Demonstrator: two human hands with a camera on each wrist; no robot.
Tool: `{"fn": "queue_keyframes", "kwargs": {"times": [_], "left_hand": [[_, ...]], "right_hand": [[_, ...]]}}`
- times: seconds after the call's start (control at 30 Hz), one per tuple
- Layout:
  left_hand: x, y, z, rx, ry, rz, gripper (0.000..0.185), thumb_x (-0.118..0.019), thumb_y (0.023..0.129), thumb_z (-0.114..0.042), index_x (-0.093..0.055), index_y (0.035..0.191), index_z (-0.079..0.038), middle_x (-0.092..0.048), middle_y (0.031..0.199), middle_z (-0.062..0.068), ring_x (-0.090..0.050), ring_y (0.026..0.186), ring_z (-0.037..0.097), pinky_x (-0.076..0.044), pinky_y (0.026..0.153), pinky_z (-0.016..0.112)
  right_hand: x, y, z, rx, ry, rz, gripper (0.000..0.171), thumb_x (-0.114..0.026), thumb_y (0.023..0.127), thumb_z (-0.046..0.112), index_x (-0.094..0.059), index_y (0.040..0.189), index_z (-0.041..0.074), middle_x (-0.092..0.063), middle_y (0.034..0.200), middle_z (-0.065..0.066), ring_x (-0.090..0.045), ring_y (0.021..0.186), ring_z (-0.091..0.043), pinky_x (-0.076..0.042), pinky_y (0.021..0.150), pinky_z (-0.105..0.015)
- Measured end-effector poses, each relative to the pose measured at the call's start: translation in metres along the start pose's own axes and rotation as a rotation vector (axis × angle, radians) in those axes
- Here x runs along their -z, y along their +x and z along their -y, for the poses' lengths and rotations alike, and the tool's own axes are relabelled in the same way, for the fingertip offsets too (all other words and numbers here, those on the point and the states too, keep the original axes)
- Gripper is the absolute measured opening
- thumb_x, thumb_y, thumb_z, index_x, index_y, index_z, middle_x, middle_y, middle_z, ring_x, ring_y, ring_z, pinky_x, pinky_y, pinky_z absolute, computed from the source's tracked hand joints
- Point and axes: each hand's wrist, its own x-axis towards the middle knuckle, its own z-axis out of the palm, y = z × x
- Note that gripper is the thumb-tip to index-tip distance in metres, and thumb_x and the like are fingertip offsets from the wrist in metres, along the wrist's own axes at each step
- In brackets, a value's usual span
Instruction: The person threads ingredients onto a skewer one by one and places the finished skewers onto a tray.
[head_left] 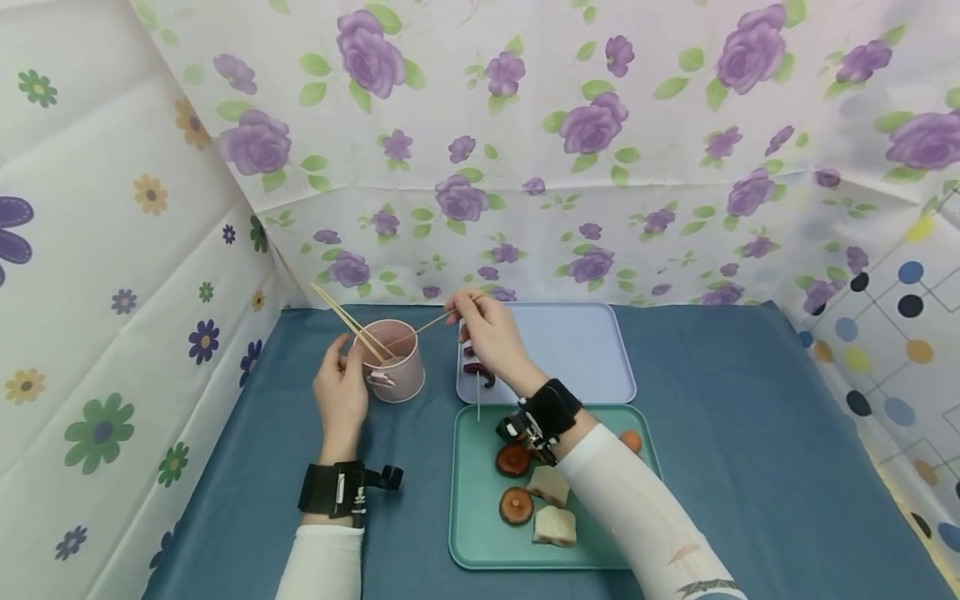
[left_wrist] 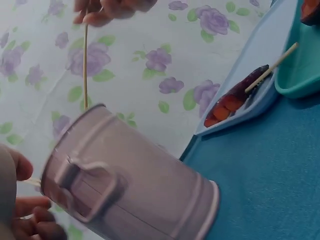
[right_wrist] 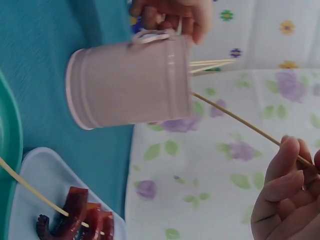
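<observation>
Head view shows a pink cup (head_left: 395,362) standing on the blue tablecloth (head_left: 712,400), just left of a pale blue tray (head_left: 577,346). The left hand (head_left: 341,392) steadies the cup from its left side, fingers curled against the wall beside the handle (the right wrist view shows them wrapped at the handle). Several bamboo skewers (head_left: 345,317) lean out of the cup toward the upper left. The right hand (head_left: 487,329) hovers over the near-left part of the blue tray and pinches one skewer (head_left: 431,323) at its top end between thumb and fingertips; the lower end of that stick is inside the cup. On the blue tray lies a finished skewer (head_left: 478,375) loaded with dark red pieces. A green tray (head_left: 468,500) sits nearer the person, holding mushrooms (head_left: 516,504) and pale chunks (head_left: 553,527).
</observation>
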Motion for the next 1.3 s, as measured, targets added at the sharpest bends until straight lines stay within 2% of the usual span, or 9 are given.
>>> {"fn": "queue_keyframes", "kwargs": {"times": [0.13,0.27,0.4,0.53,0.63,0.77,0.9,1.03,1.3], "left_hand": [[0.005,-0.004,-0.015,-0.205,0.015,-0.141,0.031,-0.057,0.11,-0.014,-0.069,0.135,0.0,-0.044,0.073,0.005,-0.037,0.061,0.016,-0.027,0.065,0.036],[0.009,-0.01,-0.04,-0.457,0.02,-0.181,0.025,-0.059,0.105,-0.007,-0.072,0.124,0.003,-0.046,0.077,0.014,-0.04,0.064,0.022,-0.028,0.064,0.036],[0.009,-0.018,-0.064,-0.685,0.035,-0.092,0.023,-0.061,0.104,-0.01,-0.073,0.119,0.003,-0.057,0.087,0.017,-0.052,0.073,0.03,-0.038,0.069,0.038],[0.007,-0.028,-0.08,-0.826,0.023,0.057,0.026,-0.061,0.107,-0.018,-0.075,0.12,0.001,-0.067,0.102,0.018,-0.063,0.091,0.036,-0.048,0.082,0.047],[0.008,-0.036,-0.087,-0.857,0.052,0.199,0.033,-0.061,0.111,-0.029,-0.075,0.126,-0.003,-0.07,0.113,0.016,-0.067,0.103,0.035,-0.051,0.09,0.05],[0.008,-0.043,-0.092,-0.824,0.162,0.434,0.036,-0.064,0.11,-0.035,-0.073,0.133,-0.008,-0.071,0.119,0.01,-0.067,0.11,0.029,-0.052,0.095,0.049],[0.007,-0.046,-0.095,-0.785,0.257,0.59,0.028,-0.07,0.106,-0.03,-0.076,0.127,-0.011,-0.073,0.109,0.002,-0.068,0.096,0.018,-0.055,0.084,0.04],[0.006,-0.049,-0.095,-0.781,0.248,0.631,0.016,-0.072,0.105,-0.026,-0.079,0.114,-0.014,-0.072,0.095,-0.004,-0.06,0.076,0.008,-0.049,0.066,0.031],[0.009,-0.052,-0.097,-0.842,0.195,0.605,0.007,-0.076,0.102,-0.02,-0.08,0.104,-0.014,-0.065,0.084,-0.006,-0.054,0.069,0.006,-0.045,0.06,0.028]], "right_hand": [[0.019,-0.018,0.005,-0.003,0.081,-0.063,0.038,-0.048,0.117,0.032,-0.072,0.112,0.003,-0.071,0.094,-0.011,-0.063,0.069,-0.019,-0.05,0.062,-0.032],[0.037,-0.038,0.009,-0.037,0.14,-0.042,0.037,-0.05,0.116,0.032,-0.072,0.113,0.002,-0.07,0.098,-0.018,-0.063,0.074,-0.031,-0.039,0.058,-0.025],[0.049,-0.058,0.007,-0.09,0.162,0.022,0.039,-0.051,0.116,0.034,-0.071,0.118,0.001,-0.072,0.104,-0.023,-0.061,0.082,-0.046,-0.039,0.06,-0.026],[0.059,-0.078,0.004,-0.117,0.176,0.042,0.04,-0.052,0.115,0.036,-0.071,0.119,0.001,-0.073,0.105,-0.021,-0.063,0.08,-0.035,-0.041,0.063,-0.028],[0.063,-0.093,0.002,-0.113,0.18,0.054,0.038,-0.051,0.116,0.035,-0.072,0.117,0.004,-0.074,0.103,-0.015,-0.063,0.077,-0.026,-0.042,0.064,-0.03],[0.067,-0.107,0.0,-0.104,0.184,0.077,0.036,-0.049,0.117,0.034,-0.072,0.118,0.006,-0.074,0.104,-0.01,-0.062,0.079,-0.032,-0.044,0.067,-0.032],[0.069,-0.113,0.0,-0.099,0.193,0.064,0.037,-0.047,0.117,0.034,-0.072,0.119,0.006,-0.073,0.105,-0.011,-0.06,0.08,-0.039,-0.043,0.067,-0.029],[0.072,-0.116,0.001,-0.103,0.189,0.056,0.036,-0.048,0.117,0.034,-0.071,0.119,0.007,-0.075,0.106,-0.011,-0.059,0.08,-0.039,-0.042,0.067,-0.03],[0.076,-0.118,0.0,-0.094,0.178,0.07,0.032,-0.051,0.116,0.029,-0.071,0.124,0.005,-0.074,0.105,-0.009,-0.062,0.08,-0.037,-0.043,0.066,-0.033]]}}
